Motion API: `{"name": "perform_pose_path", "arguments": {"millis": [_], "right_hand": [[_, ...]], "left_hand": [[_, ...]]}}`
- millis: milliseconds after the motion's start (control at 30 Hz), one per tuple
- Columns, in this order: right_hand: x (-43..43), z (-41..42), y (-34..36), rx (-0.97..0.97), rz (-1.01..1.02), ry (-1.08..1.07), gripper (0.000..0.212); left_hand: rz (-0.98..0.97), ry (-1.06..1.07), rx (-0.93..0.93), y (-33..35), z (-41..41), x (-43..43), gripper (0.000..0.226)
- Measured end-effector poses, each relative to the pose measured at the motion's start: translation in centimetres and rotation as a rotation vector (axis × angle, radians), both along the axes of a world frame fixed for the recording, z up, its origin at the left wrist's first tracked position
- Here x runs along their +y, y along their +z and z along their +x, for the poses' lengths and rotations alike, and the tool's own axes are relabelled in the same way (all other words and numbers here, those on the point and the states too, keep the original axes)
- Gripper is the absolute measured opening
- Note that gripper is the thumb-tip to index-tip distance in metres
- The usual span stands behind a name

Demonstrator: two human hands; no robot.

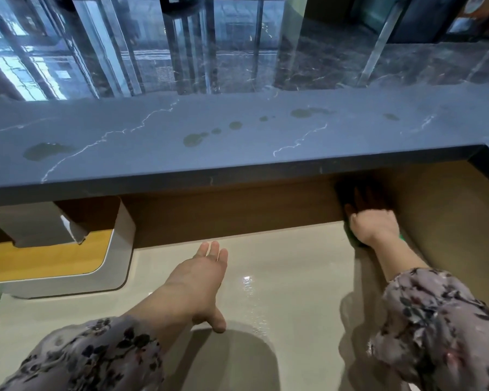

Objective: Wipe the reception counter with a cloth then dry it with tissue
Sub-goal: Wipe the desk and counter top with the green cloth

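left hand [201,277]: palm down just above the lower desk [294,258]; fingers straight and close together, thumb spread out to the side; holds nothing
right hand [374,225]: far right, under the overhang of the marble top [124,156]; set against the cloth [350,238]; its fingers run up into deep shadow, so whether they lie flat or curl into the cloth i cannot tell
cloth: dark green; in the back right corner, where the lower desk meets the wood panel [237,215]; it runs up the panel behind the hand, with a small green edge showing on the wrist's right side
marble top: dark grey with white veins; raised above and behind the desk; several wet patches [195,138] spread along it, apart from one another
lower desk: pale beige, glossy; a wet sheen with a bright glint between the two arms
grey box [31,224]: at left under the marble top; a white sheet [72,228] sticks out of its right end
sleeves [96,359]: grey, dark floral print, on both forearms
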State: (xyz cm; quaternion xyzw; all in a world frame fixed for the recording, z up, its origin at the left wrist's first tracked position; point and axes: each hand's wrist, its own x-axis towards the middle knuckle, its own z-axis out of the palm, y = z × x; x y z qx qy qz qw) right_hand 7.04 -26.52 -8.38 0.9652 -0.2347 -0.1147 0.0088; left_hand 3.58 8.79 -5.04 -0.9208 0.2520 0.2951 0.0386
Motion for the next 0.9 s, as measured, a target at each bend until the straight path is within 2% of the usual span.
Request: {"name": "perform_pose_path", "arguments": {"millis": [100, 167, 333, 433, 567, 633, 767, 900], "right_hand": [[1.9, -0.4, 0.6, 0.029, -0.018, -0.112, 0.060], [5.3, -1.0, 1.3, -0.006, 0.006, -0.102, 0.053], [16.0, -5.6, 0.7, -0.145, 0.063, 0.208, 0.052], [20.4, -7.4, -0.4, -0.111, 0.141, 0.419, 0.056], [16.5, -9.2, 0.1, -0.114, 0.145, 0.553, 0.076], [12.1, -10.3, -0.2, -0.114, 0.107, 0.495, 0.080], [3.2, -13.0, -0.6, -0.163, -0.013, 0.199, 0.085], [0.3, -14.2, -0.5, -0.157, 0.016, -0.058, 0.064]], "left_hand": [[-0.005, 0.009, 0.014, 0.0, -0.1, 0.0, 0.136], [-0.012, 0.017, 0.023, 0.0, -0.1, 0.1, 0.135], [-0.024, 0.004, 0.025, 0.3, -0.8, -0.3, 0.134], [-0.027, -0.021, 0.032, 0.0, -0.4, 1.1, 0.130], [-0.030, -0.057, 0.052, -0.4, -0.5, 2.1, 0.127], [-0.028, -0.042, 0.065, -0.3, -0.4, 1.7, 0.127], [-0.063, -0.013, 0.058, -0.4, -0.5, 1.7, 0.128], [-0.096, 0.006, 0.042, -0.9, -0.5, 2.0, 0.129]]}}
